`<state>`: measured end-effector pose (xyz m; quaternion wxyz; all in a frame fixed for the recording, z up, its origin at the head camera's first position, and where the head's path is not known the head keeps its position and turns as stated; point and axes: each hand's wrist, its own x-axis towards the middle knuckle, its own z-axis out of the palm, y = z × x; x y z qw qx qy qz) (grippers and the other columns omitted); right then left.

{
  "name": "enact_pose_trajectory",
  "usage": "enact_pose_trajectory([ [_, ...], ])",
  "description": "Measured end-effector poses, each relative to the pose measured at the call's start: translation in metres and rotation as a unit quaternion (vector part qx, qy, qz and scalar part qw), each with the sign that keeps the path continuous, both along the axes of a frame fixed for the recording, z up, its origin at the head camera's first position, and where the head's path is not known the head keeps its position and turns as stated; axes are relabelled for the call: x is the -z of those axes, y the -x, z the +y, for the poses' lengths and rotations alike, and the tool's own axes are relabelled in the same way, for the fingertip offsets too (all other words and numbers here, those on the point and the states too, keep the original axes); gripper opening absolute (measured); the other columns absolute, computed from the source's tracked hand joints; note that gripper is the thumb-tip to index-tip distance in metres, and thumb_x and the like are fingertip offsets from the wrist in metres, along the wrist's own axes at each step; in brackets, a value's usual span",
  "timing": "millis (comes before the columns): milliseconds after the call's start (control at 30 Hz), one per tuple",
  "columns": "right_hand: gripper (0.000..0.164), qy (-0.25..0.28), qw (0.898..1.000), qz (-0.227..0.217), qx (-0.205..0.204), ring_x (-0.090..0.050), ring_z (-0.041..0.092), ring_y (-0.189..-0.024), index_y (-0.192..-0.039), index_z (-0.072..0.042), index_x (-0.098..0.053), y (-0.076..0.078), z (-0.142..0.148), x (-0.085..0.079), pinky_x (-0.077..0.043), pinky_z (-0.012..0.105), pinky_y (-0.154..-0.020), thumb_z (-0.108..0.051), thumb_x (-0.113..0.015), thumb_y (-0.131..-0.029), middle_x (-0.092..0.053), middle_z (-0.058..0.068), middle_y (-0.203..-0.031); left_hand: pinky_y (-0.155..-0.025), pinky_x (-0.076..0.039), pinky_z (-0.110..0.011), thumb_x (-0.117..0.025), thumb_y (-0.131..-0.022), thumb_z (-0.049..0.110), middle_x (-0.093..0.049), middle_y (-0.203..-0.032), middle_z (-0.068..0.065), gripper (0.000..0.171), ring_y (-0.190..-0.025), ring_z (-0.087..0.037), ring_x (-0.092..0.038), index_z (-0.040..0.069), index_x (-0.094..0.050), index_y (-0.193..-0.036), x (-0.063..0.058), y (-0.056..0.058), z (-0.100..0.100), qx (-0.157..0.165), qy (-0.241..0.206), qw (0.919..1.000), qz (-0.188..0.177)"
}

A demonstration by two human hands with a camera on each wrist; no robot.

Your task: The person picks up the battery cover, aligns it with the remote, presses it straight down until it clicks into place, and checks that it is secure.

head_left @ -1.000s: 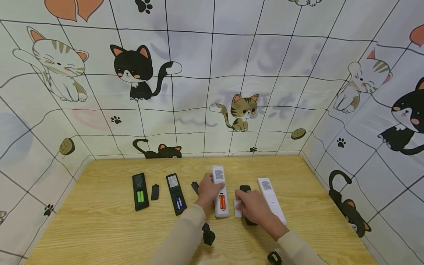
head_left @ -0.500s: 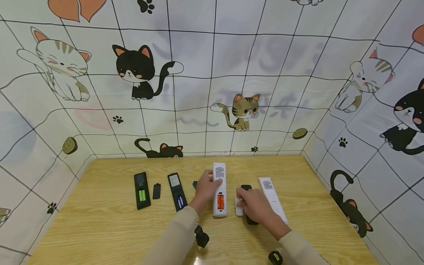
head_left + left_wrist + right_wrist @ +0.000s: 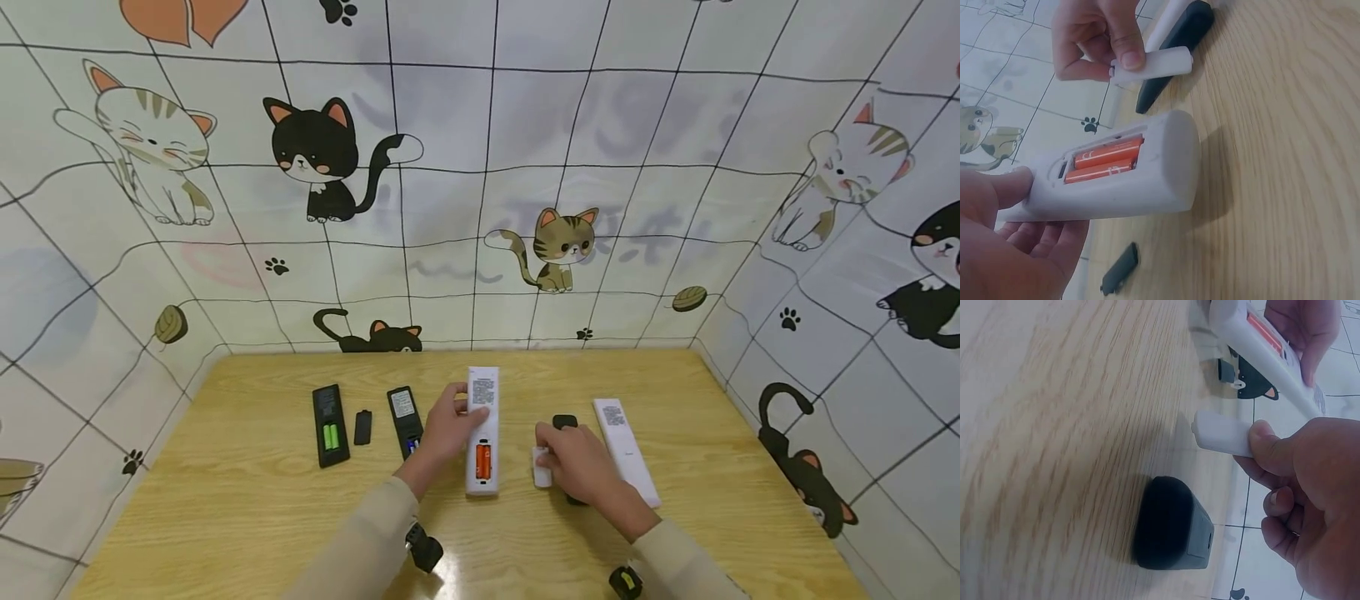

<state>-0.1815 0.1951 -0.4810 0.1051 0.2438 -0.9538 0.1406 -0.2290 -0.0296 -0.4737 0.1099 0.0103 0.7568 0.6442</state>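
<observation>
My left hand [image 3: 447, 425] grips a white remote control [image 3: 482, 425], its back facing up. Two orange batteries [image 3: 1107, 159] sit side by side in the uncovered compartment at its near end. In the left wrist view the remote appears raised off the table, with the thumb on top and fingers beneath. To the right, my right hand [image 3: 581, 462] pinches a small white battery cover [image 3: 1222, 433] between thumb and finger, apart from the remote. Below that hand lies a black remote [image 3: 1169, 525], partly hidden by it in the head view.
Another white remote [image 3: 626, 450] lies face down at the right. On the left are a black remote [image 3: 330, 408] with green batteries, a loose black cover [image 3: 363, 427] and a second black remote [image 3: 403, 408], partly behind my left arm. Cat-print cloth [image 3: 450, 208] surrounds the wooden table.
My left hand has carried the white remote to the left, away from the right hand. The right hand keeps the cover and has hardly moved. The head view has shifted slightly.
</observation>
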Motion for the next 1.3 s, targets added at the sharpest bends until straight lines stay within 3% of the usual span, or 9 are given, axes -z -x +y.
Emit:
enact_pose_trajectory([
  [133,0.035,0.005,1.0,0.006,-0.014,-0.021,0.002,-0.052,-0.077,-0.018,-0.043,0.001,-0.002,0.0,-0.021,0.02,-0.056,-0.019,-0.078,-0.081,-0.03,-0.013,-0.053,-0.076,-0.056,-0.034,-0.062,-0.097,0.021,-0.064,-0.123,-0.014,0.047,-0.093,-0.02,-0.067,0.013,-0.042,-0.139,0.001,-0.002,-0.009,0.0,0.002,1.0,0.001],
  [400,0.033,-0.001,1.0,-0.031,-0.005,-0.024,0.003,-0.056,-0.078,-0.019,-0.043,0.002,-0.013,-0.002,-0.024,0.022,-0.06,-0.024,-0.075,-0.084,-0.032,-0.013,-0.056,-0.075,-0.056,-0.033,-0.061,-0.097,0.021,-0.066,-0.121,-0.015,0.047,-0.093,-0.018,-0.066,0.012,-0.042,-0.139,0.007,-0.005,-0.019,-0.003,-0.001,1.0,0.008],
  [633,0.029,0.003,1.0,-0.026,-0.012,-0.035,0.002,-0.055,-0.08,-0.02,-0.048,0.002,-0.023,-0.003,-0.032,0.02,-0.059,-0.023,-0.077,-0.082,-0.048,-0.013,-0.059,-0.079,-0.055,-0.034,-0.061,-0.097,0.016,-0.065,-0.124,-0.019,0.048,-0.097,-0.02,-0.065,0.004,-0.045,-0.14,0.004,-0.011,-0.022,-0.008,-0.009,0.9998,0.017],
  [833,0.026,0.006,1.0,-0.007,-0.023,-0.044,0.001,-0.055,-0.081,-0.02,-0.052,0.002,-0.028,-0.002,-0.037,0.019,-0.058,-0.024,-0.077,-0.081,-0.058,-0.009,-0.062,-0.082,-0.056,-0.033,-0.061,-0.096,0.018,-0.065,-0.125,-0.018,0.05,-0.102,-0.02,-0.066,0.002,-0.046,-0.141,0.013,-0.011,-0.023,-0.011,-0.006,0.9996,0.027],
  [1100,0.025,0.02,0.999,-0.006,-0.029,-0.06,0.009,-0.065,-0.083,-0.02,-0.054,0.002,-0.031,0.0,-0.045,0.022,-0.061,-0.023,-0.078,-0.08,-0.067,-0.006,-0.071,-0.081,-0.055,-0.033,-0.062,-0.096,0.018,-0.065,-0.126,-0.017,0.048,-0.1,-0.019,-0.066,0.005,-0.047,-0.14,0.017,-0.011,-0.026,-0.007,-0.019,0.9993,0.03],
  [1300,0.025,0.022,0.999,-0.005,-0.026,-0.055,0.007,-0.062,-0.082,-0.02,-0.054,0.001,-0.033,0.0,-0.042,0.022,-0.061,-0.023,-0.079,-0.079,-0.066,-0.007,-0.07,-0.078,-0.055,-0.032,-0.06,-0.097,0.02,-0.066,-0.125,-0.017,0.045,-0.096,-0.017,-0.065,0.008,-0.047,-0.139,0.019,-0.011,-0.028,-0.004,-0.028,0.999,0.034],
])
